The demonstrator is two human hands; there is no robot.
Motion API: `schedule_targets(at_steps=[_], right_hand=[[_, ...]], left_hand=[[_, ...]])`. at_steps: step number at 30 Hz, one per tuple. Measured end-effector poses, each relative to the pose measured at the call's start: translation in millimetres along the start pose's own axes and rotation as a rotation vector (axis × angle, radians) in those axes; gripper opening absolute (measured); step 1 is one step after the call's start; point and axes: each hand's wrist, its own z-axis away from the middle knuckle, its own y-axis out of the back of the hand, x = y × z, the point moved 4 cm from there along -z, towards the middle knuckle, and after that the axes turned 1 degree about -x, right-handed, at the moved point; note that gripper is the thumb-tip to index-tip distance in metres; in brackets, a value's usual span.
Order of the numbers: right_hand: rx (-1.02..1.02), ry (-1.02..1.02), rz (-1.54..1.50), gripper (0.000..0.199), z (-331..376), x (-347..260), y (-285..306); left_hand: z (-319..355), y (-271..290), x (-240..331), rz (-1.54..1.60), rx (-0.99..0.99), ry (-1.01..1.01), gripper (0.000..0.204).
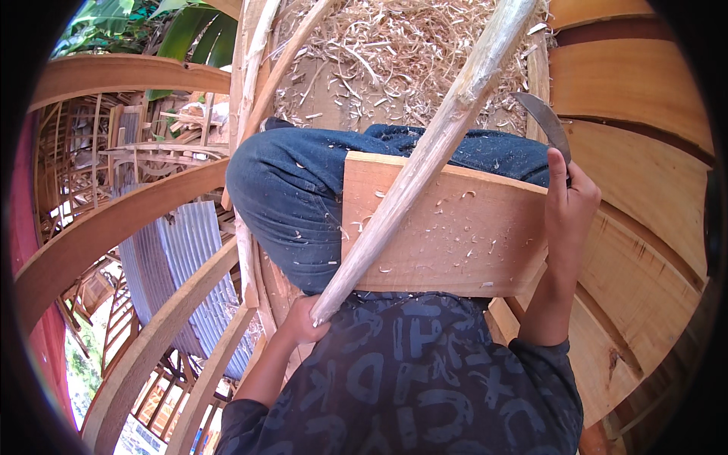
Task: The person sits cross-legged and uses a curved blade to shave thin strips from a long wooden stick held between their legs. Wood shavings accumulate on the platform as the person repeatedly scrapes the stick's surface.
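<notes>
A long pale wooden pole slants across my lap, from near my waist up to the far top right. Its near end is gripped by my left hand, low beside my shirt. Under the pole, a flat wooden board rests across my crossed legs, with a few shavings on it. My right hand is closed round the handle of a curved knife, just past the board's right edge. The dark blade points up and left, apart from the pole. Most of the handle is hidden by my fingers.
Curled wood shavings cover the plank floor beyond my legs. A wall of wide planks stands close on my right. Curved wooden rails run along my left, with corrugated metal sheets lower down beyond them.
</notes>
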Motion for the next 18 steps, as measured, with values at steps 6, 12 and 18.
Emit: schedule_targets(at_steps=[6, 12, 18], right_hand=[[-0.275, 0.368, 0.084, 0.051, 51.9, -36.1, -30.5], [-0.288, 0.419, 0.165, 0.052, 49.7, -37.0, -42.3], [-0.143, 0.34, 0.178, 0.055, 28.8, -24.7, -36.1]], left_hand=[[3.1, -2.6, 0.2, 0.003, 0.014, 0.052, 0.034], [4.0, -9.5, -3.2, 0.013, 0.095, 0.014, 0.037], [5.4, -11.2, -3.6, -0.002, 0.133, -0.003, 0.037]])
